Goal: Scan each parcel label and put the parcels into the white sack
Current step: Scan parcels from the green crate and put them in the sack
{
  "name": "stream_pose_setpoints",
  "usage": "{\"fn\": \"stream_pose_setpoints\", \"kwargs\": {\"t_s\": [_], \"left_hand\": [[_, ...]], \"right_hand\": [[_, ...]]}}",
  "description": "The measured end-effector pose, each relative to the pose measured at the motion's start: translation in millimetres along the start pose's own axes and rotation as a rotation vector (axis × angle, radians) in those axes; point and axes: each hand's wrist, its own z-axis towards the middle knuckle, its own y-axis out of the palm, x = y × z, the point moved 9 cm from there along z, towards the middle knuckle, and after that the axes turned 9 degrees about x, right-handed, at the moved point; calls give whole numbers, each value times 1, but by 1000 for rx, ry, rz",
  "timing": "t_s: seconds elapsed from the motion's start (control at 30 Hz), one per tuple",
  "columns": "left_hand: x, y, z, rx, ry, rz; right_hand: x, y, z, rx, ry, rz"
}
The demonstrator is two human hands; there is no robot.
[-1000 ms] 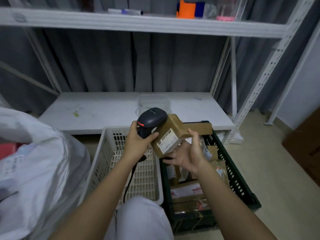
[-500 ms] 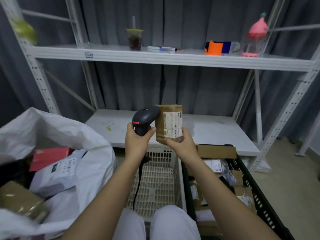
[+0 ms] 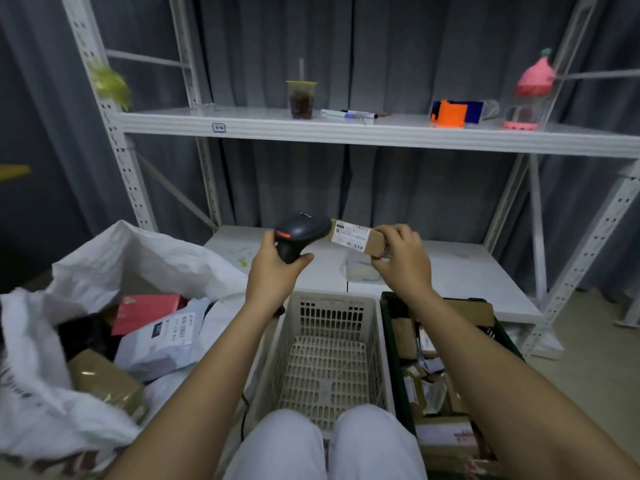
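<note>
White sack [image 3: 52, 341] gapes at 9 o'clock of the frame, its mouth showing a red parcel [image 3: 147, 311], a pale mailer bag [image 3: 162, 344] with a printed label, and a tape-wrapped brown box [image 3: 104, 384]. The cream basket [image 3: 273, 358] sits at 6 o'clock between the knees, and touching its side at 4 o'clock stands the dark green crate [image 3: 393, 341], heaped with brown parcels. The left hand [image 3: 273, 275] is wrapped round the grip of the black scanner [image 3: 299, 233], whose head points toward 3 o'clock. Just beside that head is the small brown parcel [image 3: 358, 235], raised near frame centre with its white barcode label turned upward; the right hand [image 3: 403, 259] pinches its 3 o'clock end between thumb and fingers. On the shelf [image 3: 242, 124] at 12 o'clock stands a drink cup [image 3: 301, 98].
</note>
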Motion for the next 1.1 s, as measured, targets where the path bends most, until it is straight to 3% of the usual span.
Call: {"fn": "stream_pose_setpoints", "kwargs": {"t_s": [0.23,0.43,0.87,1.1], "left_hand": [[-7,2,-18,-162,19,248],[-24,13,-27,-235,-50,214],[-28,12,-26,-189,-90,197],[-28,-10,-25,-111,-92,79]], "right_hand": [[2,17,2,-82,-9,-75],[6,24,-3,-94,1,-49],[2,20,-1,-68,-33,-35],[-32,11,-1,-9,-81,65]]}}
